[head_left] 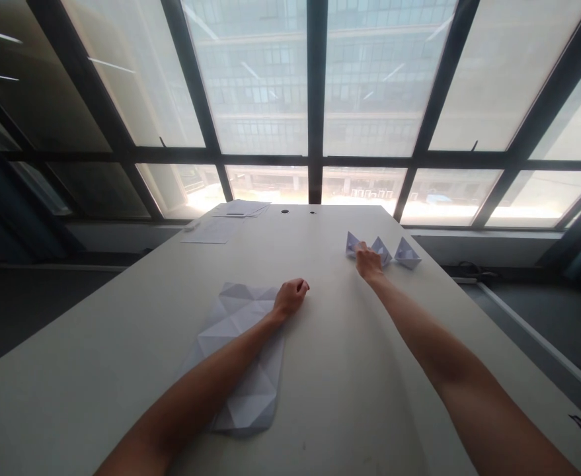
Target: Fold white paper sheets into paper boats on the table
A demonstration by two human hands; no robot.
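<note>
My right hand [368, 259] reaches out to a row of white paper boats on the right of the table. Its fingers are pinched at the near right side of the leftmost paper boat [351, 242]. Partly behind that hand stands the middle paper boat [381, 250]; the right paper boat [408, 254] stands apart from it. My left hand [291, 296] rests on the table in a loose fist, with nothing visible in it. Under my left forearm lies a sheet of creased white paper [240, 317], opened out, its folds forming triangles.
The white table [340, 370] narrows away from me toward large windows [265, 79]. At its far left lie several flat white sheets [213, 231]. Two dark round holes [285, 211] show near the far edge. Dark curtains [12, 192] hang at both sides.
</note>
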